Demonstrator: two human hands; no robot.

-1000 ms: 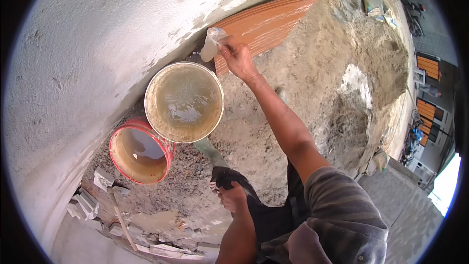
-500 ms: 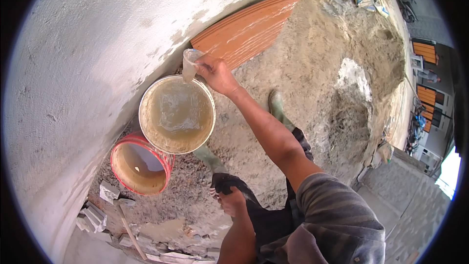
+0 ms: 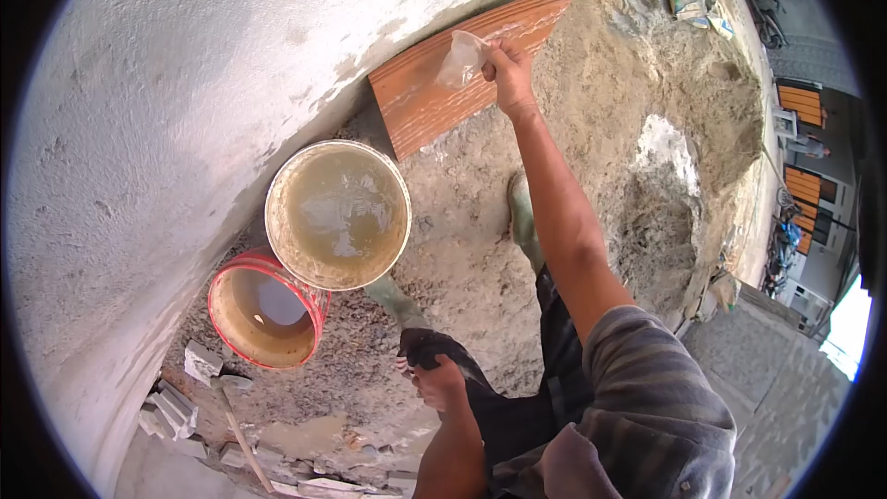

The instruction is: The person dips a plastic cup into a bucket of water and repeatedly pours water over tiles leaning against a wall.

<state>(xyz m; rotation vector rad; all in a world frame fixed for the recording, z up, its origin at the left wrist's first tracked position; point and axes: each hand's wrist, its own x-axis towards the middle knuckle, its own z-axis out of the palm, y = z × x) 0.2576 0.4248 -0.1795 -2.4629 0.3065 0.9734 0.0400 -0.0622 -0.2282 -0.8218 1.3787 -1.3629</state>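
My right hand [image 3: 508,69] grips a clear plastic cup [image 3: 462,60] by its rim side, tilted above a stack of orange-brown tiles [image 3: 416,111] leaning by the wall. Wet streaks show on the tiles. Below them stands a pale bucket [image 3: 340,214] of cloudy water, and beside it a red bucket [image 3: 268,310] with murky water. My left hand [image 3: 439,379] is closed at my knee, over the dark trouser cloth; whether it holds the cloth or anything else is hidden.
A rough plastered wall [image 3: 157,129] runs along the left. A trowel with a wooden handle [image 3: 242,434] and broken blocks [image 3: 174,407] lie at lower left. Sacks [image 3: 688,2] rest at upper right. A distant person [image 3: 813,147] is at the far right.
The cup in my right hand went from the tile edge down to the pale bucket's rim, then up and right over the tiles. My left hand stayed at my knee.
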